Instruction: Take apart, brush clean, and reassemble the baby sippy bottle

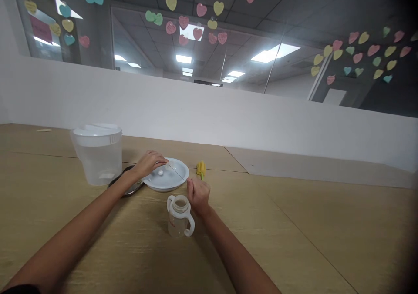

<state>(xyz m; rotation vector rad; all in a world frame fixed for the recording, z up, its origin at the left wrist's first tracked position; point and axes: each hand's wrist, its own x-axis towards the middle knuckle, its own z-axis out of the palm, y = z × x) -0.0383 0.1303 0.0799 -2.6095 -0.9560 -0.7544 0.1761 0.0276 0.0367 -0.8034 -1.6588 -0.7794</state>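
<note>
My left hand (150,163) reaches over a white plate (165,184), its fingers closed on a small clear piece (170,165), perhaps a bottle teat. My right hand (198,195) is in a fist around the near end of a thin wire-like rod (178,173). The rod slants across the plate, and its far end meets the clear piece. A small white part (160,172) lies on the plate. Just below and left of my right hand stands an uncapped clear baby bottle (178,225) with two white handles, upright on the table.
A lidded clear plastic pitcher (101,161) stands at the left. Partly under my left forearm sits a dark-rimmed round dish (132,190). A yellow brush-like item (201,168) lies right of the plate. Behind the wooden table (294,224) rises a white wall (196,107).
</note>
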